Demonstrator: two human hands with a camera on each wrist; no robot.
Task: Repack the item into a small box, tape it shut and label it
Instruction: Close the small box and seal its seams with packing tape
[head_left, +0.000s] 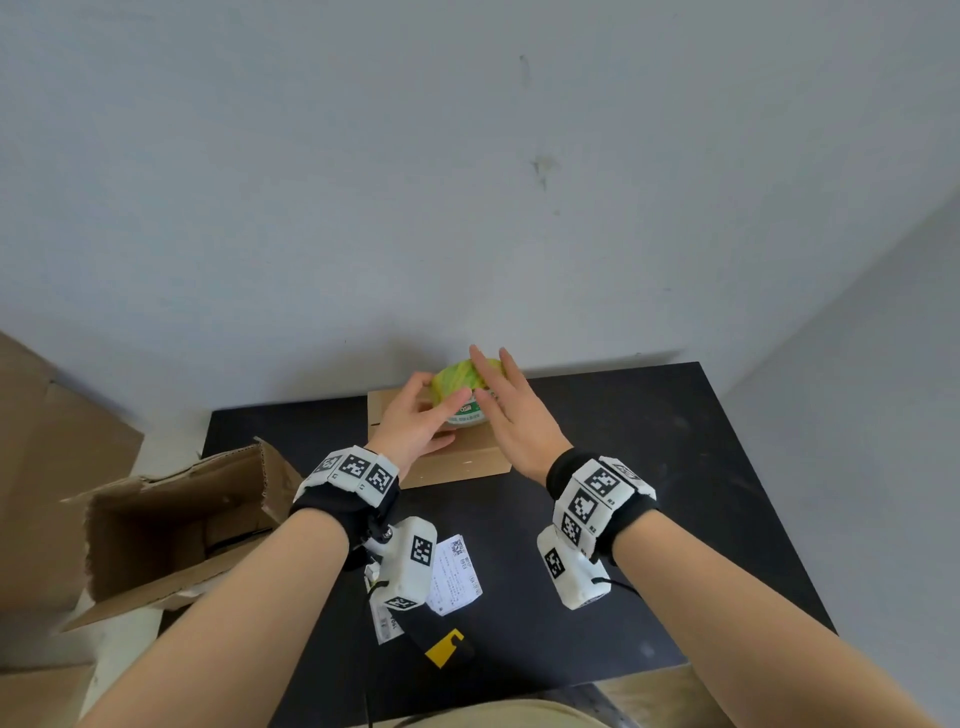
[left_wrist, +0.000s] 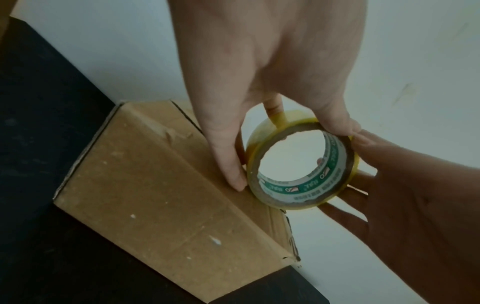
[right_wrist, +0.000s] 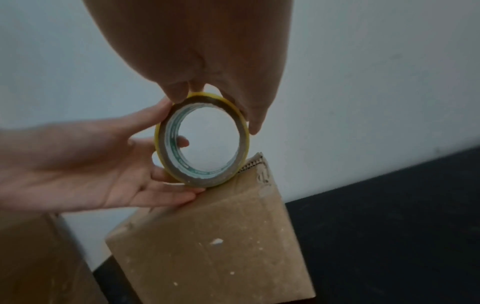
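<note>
Both left hand (head_left: 415, 423) and right hand (head_left: 511, 415) grip the tape roll (head_left: 457, 382) at the small box (head_left: 457, 466), green core print illegible

The tape roll (head_left: 454, 379) is translucent yellow, its core white with green printed bands. The small box (head_left: 457, 462) is brown cardboard flecked with pale specks, on a black table (head_left: 649, 493). The wrist bands (head_left: 358, 473) are black with black-and-white square codes. The paper slip (head_left: 457, 574) looks white, dark-printed.
</note>
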